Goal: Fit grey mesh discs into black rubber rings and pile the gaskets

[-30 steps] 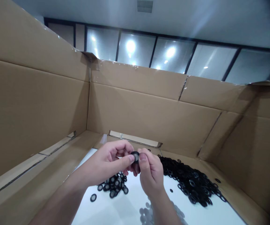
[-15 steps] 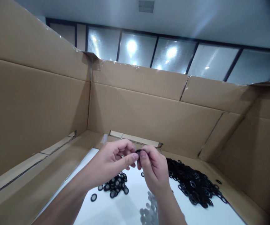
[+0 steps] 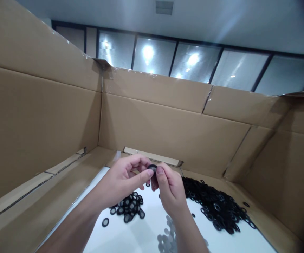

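Observation:
Both my hands meet above a white surface inside a big cardboard box. My left hand and my right hand pinch one small black ring between their thumbs and fingertips. Below my left hand lies a small heap of black rings with grey centres. A large pile of plain black rings spreads to the right of my right hand. Some grey discs lie under my right forearm, partly hidden.
Tall cardboard walls stand on the left, back and right. A lone ring lies on the white surface at the left. A few stray rings rest on the cardboard floor at the right. Glass partitions show above the box.
My two hands have stayed joined on the ring and risen slightly; my right hand shifted a little, uncovering more of the large black pile.

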The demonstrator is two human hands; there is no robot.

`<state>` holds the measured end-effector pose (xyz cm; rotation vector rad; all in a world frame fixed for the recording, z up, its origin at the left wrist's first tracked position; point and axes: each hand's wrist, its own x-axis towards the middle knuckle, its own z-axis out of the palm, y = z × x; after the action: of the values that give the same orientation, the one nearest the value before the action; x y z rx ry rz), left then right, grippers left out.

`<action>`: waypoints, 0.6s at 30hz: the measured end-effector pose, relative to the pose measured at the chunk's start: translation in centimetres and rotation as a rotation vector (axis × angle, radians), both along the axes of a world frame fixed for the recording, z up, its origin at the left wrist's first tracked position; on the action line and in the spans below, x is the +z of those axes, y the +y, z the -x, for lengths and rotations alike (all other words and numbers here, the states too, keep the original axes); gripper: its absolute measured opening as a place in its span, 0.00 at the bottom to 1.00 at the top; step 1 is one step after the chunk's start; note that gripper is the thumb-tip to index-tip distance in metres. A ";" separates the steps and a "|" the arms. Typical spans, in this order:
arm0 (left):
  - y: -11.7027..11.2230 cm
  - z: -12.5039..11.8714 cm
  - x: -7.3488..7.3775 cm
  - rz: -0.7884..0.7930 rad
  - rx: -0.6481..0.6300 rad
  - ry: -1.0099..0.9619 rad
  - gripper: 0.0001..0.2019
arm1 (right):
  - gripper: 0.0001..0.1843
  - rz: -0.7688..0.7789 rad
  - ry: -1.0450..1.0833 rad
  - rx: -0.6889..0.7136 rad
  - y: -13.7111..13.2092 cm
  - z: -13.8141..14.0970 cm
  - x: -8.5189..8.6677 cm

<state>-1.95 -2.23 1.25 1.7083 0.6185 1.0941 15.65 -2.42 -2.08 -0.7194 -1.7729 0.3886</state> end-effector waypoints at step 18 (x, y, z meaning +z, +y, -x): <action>0.5 -0.1 -0.1 0.061 -0.055 -0.048 0.09 | 0.22 -0.038 -0.019 -0.023 0.3 0.0 0.1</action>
<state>-1.83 -1.75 1.15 1.6324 0.5667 1.0640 15.61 -2.14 -2.03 -0.7177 -1.7837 0.3324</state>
